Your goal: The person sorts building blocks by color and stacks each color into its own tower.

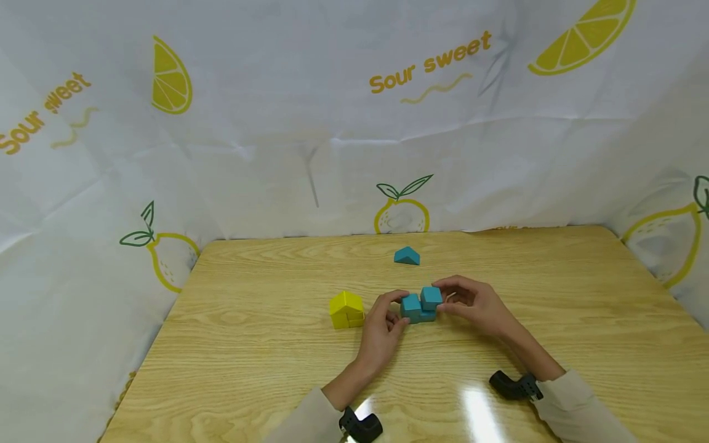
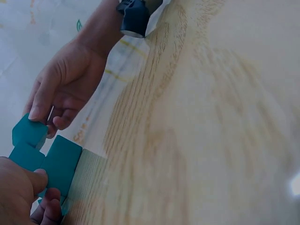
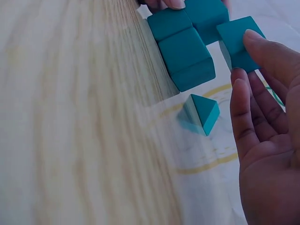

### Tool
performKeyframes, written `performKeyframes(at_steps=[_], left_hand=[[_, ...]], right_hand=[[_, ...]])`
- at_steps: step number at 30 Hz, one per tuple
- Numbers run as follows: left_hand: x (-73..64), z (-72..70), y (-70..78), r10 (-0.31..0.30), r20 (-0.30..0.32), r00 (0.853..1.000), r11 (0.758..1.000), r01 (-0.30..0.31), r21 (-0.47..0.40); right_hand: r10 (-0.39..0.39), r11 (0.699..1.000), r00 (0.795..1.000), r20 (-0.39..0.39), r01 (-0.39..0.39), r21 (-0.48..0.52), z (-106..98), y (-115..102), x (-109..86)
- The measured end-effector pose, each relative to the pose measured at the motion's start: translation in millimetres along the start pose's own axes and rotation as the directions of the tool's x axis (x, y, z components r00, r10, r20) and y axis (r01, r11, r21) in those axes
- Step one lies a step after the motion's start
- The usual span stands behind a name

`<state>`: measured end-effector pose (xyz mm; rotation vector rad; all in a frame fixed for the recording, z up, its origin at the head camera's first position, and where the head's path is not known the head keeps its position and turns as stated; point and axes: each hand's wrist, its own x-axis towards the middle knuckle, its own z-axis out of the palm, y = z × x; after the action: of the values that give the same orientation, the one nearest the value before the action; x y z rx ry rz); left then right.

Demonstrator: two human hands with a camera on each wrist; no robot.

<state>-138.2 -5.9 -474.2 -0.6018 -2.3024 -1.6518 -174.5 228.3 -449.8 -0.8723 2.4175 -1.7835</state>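
My left hand (image 1: 381,335) holds a small group of blue toy blocks (image 1: 411,309) on the table, thumb at the near side and index finger at the far side. From the right, my right hand (image 1: 480,306) pinches a blue cube (image 1: 431,298) between thumb and fingers. In the head view this cube overlaps the lower block (image 1: 428,317) beside the taller one. The right wrist view shows the held cube (image 3: 238,47) tilted, at the corner of the grouped blocks (image 3: 185,51). Beyond the hands lies a blue triangular block (image 1: 407,256).
A yellow block house (image 1: 346,309) with a peaked top stands just left of my left hand. The wooden table (image 1: 249,363) ends at a white cloth (image 1: 277,172) printed with lemons, which hangs behind it and along both sides.
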Motion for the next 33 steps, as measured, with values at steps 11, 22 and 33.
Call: performKeyframes(at_steps=[11, 22, 33], left_hand=[[0.9, 0.4, 0.4, -0.009, -0.002, 1.0, 1.0, 0.009, -0.004], [0.8, 0.7, 0.2, 0.0, -0.004, 1.0, 1.0, 0.0, 0.003], [0.7, 1.1, 0.1, -0.003, -0.002, 1.0, 1.0, 0.003, 0.01]], right_hand=[[-0.014, 0.999, 1.0, 0.02, 0.013, 0.039, 6.2, 6.1, -1.4], [-0.029, 1.0, 0.998, 0.048, 0.028, 0.006, 5.1, 8.3, -2.4], [-0.021, 1.0, 0.999, 0.042, 0.021, 0.007, 5.9, 4.3, -2.5]])
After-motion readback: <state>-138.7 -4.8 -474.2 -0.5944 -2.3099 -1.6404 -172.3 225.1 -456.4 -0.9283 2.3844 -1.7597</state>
